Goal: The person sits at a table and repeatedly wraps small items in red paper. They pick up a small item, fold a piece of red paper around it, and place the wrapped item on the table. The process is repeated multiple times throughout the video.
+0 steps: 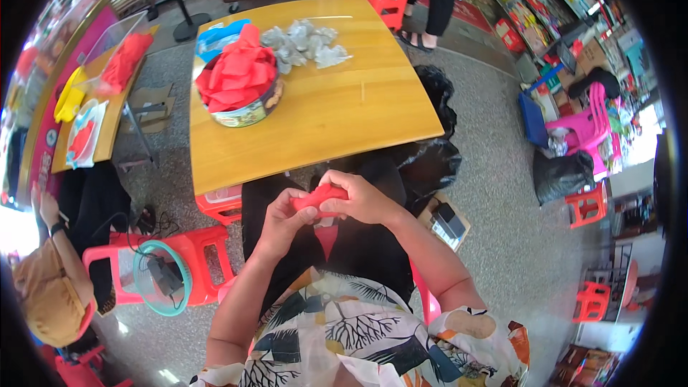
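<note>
Over my lap, a bunched piece of thin red fabric (320, 199) is pinched between both hands. My left hand (285, 213) has its fingers closed on the left end of it. Closed on the right end is my right hand (356, 201), thumb on the near side. A pointed red tail (327, 240) hangs below the hands, with a small whitish bit above it. Past my hands, on the yellow table, a round printed tin (247, 112) holds a heap of similar red pieces (240, 72).
Crumpled clear plastic bags (304, 43) and a blue packet (221, 37) lie on the wooden table (337, 107). Black plastic bags (430, 165) sit by its right side. At left are red stools (204, 261), a teal basket (183, 290) and a seated person (57, 287). Another person (433, 0) stands behind the table.
</note>
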`<action>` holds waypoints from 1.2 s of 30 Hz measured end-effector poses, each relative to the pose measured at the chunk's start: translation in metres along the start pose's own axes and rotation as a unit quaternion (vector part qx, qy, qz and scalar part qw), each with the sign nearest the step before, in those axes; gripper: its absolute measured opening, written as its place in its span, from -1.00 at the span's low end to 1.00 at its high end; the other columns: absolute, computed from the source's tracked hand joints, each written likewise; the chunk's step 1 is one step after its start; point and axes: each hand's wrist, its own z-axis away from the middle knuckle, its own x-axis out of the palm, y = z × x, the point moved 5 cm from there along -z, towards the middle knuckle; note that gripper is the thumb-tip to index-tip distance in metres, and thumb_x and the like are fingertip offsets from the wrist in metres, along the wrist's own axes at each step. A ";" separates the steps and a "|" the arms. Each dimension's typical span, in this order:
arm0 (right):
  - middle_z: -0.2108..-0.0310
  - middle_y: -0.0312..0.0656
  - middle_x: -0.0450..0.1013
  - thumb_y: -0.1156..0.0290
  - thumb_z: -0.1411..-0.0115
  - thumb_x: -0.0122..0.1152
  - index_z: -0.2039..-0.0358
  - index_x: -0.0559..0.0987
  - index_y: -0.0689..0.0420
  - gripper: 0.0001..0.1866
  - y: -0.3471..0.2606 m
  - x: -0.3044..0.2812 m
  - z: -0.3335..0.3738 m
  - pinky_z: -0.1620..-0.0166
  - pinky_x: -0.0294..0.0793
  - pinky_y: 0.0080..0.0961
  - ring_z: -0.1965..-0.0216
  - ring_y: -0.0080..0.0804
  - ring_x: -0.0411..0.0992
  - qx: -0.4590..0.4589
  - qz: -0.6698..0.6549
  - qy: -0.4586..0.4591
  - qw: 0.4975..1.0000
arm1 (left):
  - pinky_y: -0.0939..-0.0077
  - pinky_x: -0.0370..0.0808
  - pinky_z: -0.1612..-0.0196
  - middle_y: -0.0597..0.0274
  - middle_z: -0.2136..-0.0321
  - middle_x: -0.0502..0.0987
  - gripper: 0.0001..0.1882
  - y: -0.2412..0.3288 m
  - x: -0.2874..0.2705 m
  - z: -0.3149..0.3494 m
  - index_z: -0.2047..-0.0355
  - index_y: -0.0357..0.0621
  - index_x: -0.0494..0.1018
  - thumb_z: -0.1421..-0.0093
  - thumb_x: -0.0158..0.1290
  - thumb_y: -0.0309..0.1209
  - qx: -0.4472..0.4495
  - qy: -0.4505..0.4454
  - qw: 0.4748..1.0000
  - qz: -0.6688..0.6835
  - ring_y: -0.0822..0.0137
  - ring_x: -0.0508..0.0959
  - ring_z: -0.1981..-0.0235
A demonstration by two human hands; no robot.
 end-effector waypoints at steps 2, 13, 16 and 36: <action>0.50 -0.32 0.42 0.37 -0.18 0.27 0.25 0.48 0.17 -0.79 0.014 -0.010 0.021 0.43 0.37 -0.67 0.50 -0.68 0.35 0.022 -0.081 0.008 0.996 | 0.65 0.49 0.24 0.33 0.32 0.53 -0.77 -0.010 0.020 -0.004 0.18 -0.13 0.41 -0.19 0.20 -0.46 -0.015 -0.035 0.999 0.023 0.54 0.52 0.35; 0.46 -0.35 0.40 0.31 -0.22 0.11 0.20 0.46 0.14 -0.79 0.118 -0.178 0.157 0.48 0.31 -0.67 0.51 -0.67 0.34 0.111 -0.094 0.356 0.923 | 0.64 0.49 0.15 0.22 0.18 0.55 -0.83 -0.014 0.021 -0.030 0.06 -0.11 0.39 -0.36 -0.06 -0.42 -0.097 -0.026 0.993 -0.059 0.44 0.59 0.20; 0.48 -0.32 0.39 0.33 -0.21 0.09 0.20 0.43 0.15 -0.79 0.186 -0.224 0.164 0.50 0.29 -0.67 0.53 -0.66 0.34 0.155 -0.079 0.369 0.913 | 0.64 0.49 0.14 0.23 0.17 0.55 -0.83 -0.023 0.012 -0.028 0.06 -0.11 0.39 -0.36 -0.06 -0.43 -0.106 -0.015 0.992 -0.069 0.45 0.58 0.18; 0.64 -0.44 0.27 0.39 -0.28 0.12 0.46 0.48 0.19 -0.81 0.050 -0.249 0.050 0.51 0.21 -0.70 0.60 -0.72 0.21 -0.091 0.104 0.515 0.846 | 0.55 0.46 0.08 0.21 0.14 0.55 -0.81 -0.020 -0.025 -0.019 0.07 -0.15 0.40 -0.32 -0.02 -0.45 -0.102 0.003 0.993 -0.064 0.41 0.56 0.15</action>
